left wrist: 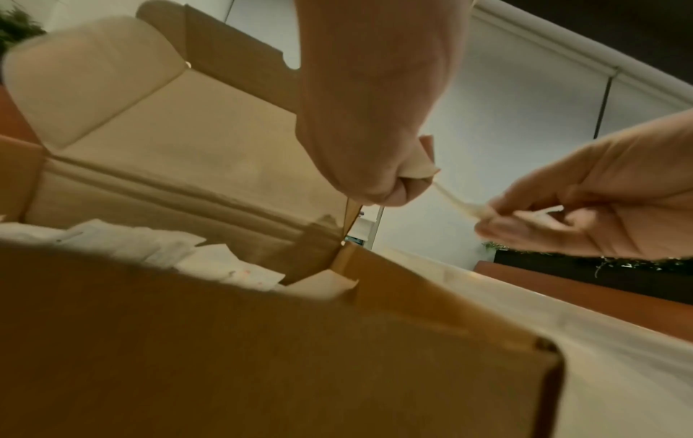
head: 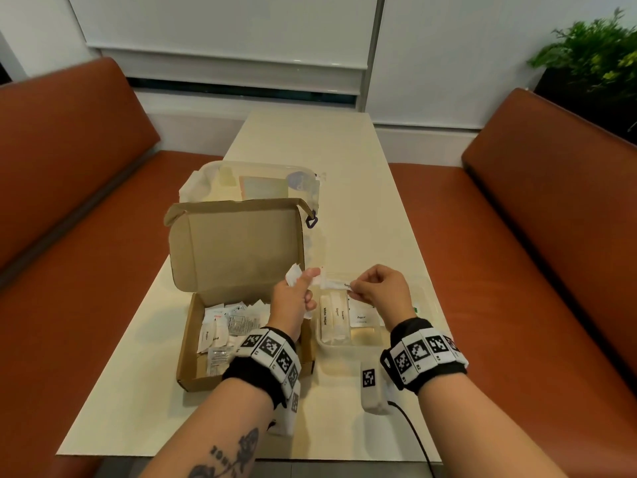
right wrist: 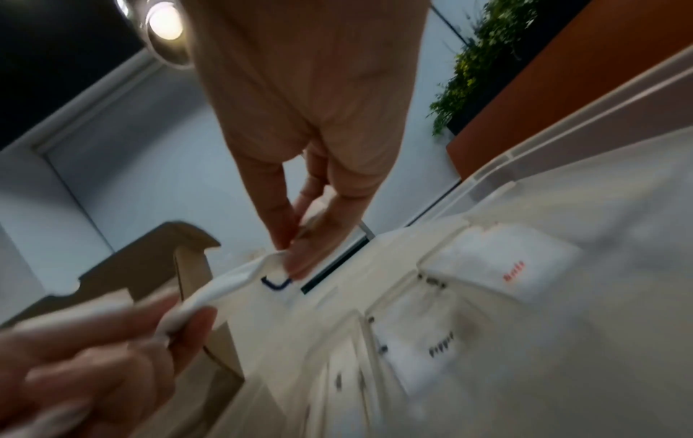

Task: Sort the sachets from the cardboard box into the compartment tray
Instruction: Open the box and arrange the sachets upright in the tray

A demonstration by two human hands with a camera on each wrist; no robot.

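At the near edge of the cream table (head: pixel 344 150), both forearms wear black wrist bands with black-and-white square markers. Just beyond them the open cardboard box (head: pixel 241 381) sits on the left, its lid standing upright at the far side, with a loose heap of white sachets (head: pixel 220 329) on its floor. To its right lies the clear compartment tray (head: pixel 348 345); its near compartments hold long sticks marked "White Sugar" and "Sugar", a square "Pepper" sachet beside them.

Above the gap between box and tray, the left hand (head: pixel 293 296) is curled around a small bunch of white sachets, thumb and forefinger also pinching one end of a long sugar stick (head: pixel 332 283). The right hand (head: pixel 377 293) pinches the stick's other end between thumb and fingertips, so it spans level between the two hands.

Farther back, behind the box lid, rests a clear plastic container (head: pixel 206 175). Orange benches (head: pixel 517 236) flank the table.
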